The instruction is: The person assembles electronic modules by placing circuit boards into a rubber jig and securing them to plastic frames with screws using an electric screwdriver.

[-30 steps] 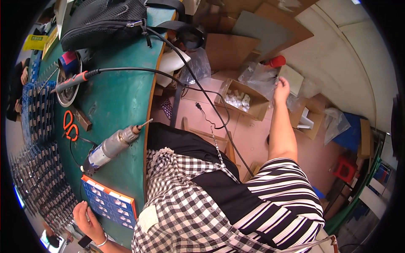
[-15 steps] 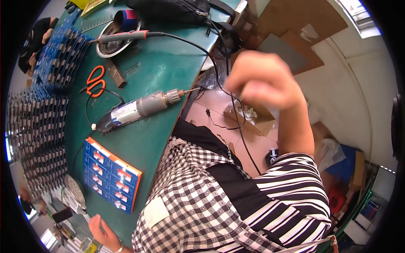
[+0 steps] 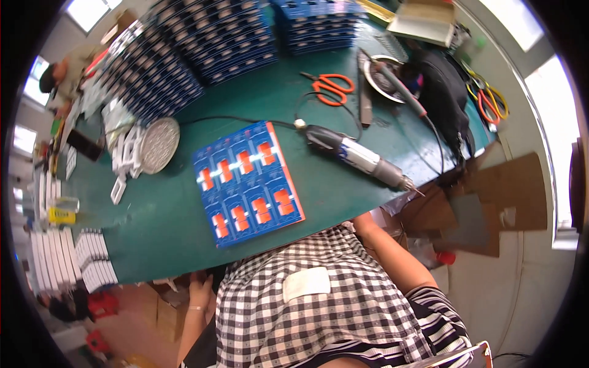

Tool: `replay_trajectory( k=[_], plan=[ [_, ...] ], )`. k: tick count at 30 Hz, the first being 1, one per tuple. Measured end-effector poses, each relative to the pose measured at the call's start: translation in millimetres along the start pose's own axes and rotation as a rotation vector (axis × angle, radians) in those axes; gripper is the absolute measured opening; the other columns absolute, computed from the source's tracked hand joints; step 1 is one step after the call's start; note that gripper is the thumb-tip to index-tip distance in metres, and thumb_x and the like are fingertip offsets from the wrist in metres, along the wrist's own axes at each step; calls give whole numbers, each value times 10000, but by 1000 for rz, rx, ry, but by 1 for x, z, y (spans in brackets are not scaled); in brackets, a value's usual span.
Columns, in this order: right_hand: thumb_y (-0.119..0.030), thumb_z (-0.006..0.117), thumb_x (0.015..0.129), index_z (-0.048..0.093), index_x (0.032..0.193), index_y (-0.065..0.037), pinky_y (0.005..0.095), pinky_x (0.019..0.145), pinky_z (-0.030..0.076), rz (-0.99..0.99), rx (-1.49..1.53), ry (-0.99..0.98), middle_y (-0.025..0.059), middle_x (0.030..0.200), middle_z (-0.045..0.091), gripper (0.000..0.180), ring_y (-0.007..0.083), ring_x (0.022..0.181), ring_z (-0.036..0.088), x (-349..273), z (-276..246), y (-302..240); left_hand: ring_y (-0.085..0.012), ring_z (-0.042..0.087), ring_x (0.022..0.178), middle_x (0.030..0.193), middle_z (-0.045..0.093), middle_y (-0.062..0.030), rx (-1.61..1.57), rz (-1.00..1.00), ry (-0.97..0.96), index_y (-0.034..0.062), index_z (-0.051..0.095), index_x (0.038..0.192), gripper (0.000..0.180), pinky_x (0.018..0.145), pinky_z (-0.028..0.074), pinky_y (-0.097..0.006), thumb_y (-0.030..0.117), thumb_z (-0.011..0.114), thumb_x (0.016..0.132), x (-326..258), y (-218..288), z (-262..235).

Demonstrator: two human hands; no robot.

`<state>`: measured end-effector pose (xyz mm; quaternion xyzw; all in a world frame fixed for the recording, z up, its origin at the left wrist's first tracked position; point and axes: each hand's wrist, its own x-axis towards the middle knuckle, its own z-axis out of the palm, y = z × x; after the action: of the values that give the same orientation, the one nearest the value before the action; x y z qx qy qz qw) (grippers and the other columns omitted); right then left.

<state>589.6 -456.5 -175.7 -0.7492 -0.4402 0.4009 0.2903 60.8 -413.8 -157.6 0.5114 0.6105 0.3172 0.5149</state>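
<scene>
Green tabletop (image 3: 153, 233), electric screwdriver (image 3: 359, 156) lying diagonally, bit (image 3: 416, 189) pointing lower right

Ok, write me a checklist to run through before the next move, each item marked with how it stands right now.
1. Blue panel flat on the green table, inside the edge: ok.
2. Electric screwdriver laid down, bit kept back from the table's edge: not ok; the body lies on the table, but the bit points out at the edge.
3. Orange-handled scissors apart from the panel: ok.
4. Soldering iron cold: cannot tell; it rests across the round dish.
5. Left hand empty: cannot tell; it is below the table's edge.
6. Right hand empty: cannot tell; it is mostly hidden at the edge.
</scene>
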Motion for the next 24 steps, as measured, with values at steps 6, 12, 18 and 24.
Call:
replay_trajectory(
  k=[6,12,18,24],
  plan=[
    [-172,656,872,514,1317,2,357,1065,363,19,162,-766,149,1308,565,497,253,1223,501,-40,-40,-43,-421,619,865,989,655,-221,714,48,-155,-9,579,1126,333,769,505,-410,160,641,846,-9,60,17],
    [-144,636,855,538,1270,33,357,961,467,308,413,-719,209,1297,562,461,295,1145,577,-45,-25,-71,-356,640,876,942,657,-207,643,-108,-597,0,609,1087,357,749,505,-386,250,670,839,-27,82,-21],
    [-134,573,879,618,1135,-15,393,836,504,-255,-516,-714,184,1118,634,286,342,1012,619,-78,-98,-200,-265,655,837,939,670,-144,581,356,-634,36,637,1102,298,745,523,-353,176,664,840,-6,243,-16],
    [-134,572,902,591,1196,11,333,865,474,-401,-28,73,141,1074,641,328,250,992,621,-15,-54,-221,-145,623,824,1262,571,-161,-54,317,-263,-15,440,1370,526,763,527,-278,100,628,892,59,230,75]
  ],
)
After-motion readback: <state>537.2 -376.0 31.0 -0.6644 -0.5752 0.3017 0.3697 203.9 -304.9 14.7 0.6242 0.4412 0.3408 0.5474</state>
